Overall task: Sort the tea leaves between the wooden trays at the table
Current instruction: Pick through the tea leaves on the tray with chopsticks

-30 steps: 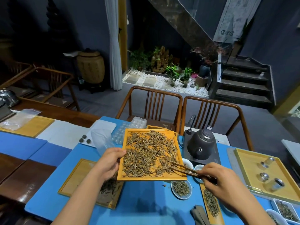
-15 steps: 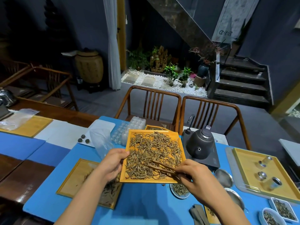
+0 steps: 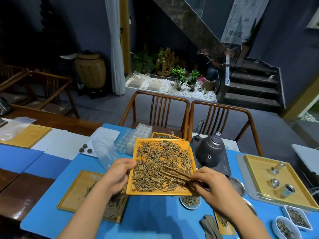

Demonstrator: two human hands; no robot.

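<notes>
Tea leaves (image 3: 162,167) lie spread thick over an orange tray (image 3: 160,191), held tilted above the surface (image 3: 155,219), its near edge lower. Room: dark blue-grey walls, a staircase (image 3: 253,88) rising at right, a white curtain (image 3: 114,49) at centre left, a pebble bed with potted plants (image 3: 172,83) beyond. A big woven jar (image 3: 90,71) stands on a stand by the curtain. Two wooden chairs (image 3: 188,114) face the far edge of the surface; more chairs sit at left in shadow.

Surface: blue cover, brown wood showing at left. A second tray (image 3: 77,190) lies flat under the left forearm, thin scatter of leaves on it. A pale tray at right (image 3: 259,171) carries three small metal tins (image 3: 278,180). A dark kettle (image 3: 210,152) sits on its base just right of the raised tray. Clear plastic blister packs (image 3: 134,138) and a plastic bag (image 3: 103,150) lie behind the left hand. A small round dish (image 3: 189,200) of leaves sits below the tray's near right corner; white bowls (image 3: 291,221) with leaves at bottom right.

Left hand (image 3: 117,175): grip clamped on the tray's left edge, thumb on top. Right hand (image 3: 214,185): grip pinching chopsticks (image 3: 174,173), tips down among the leaves near the tray's middle.
</notes>
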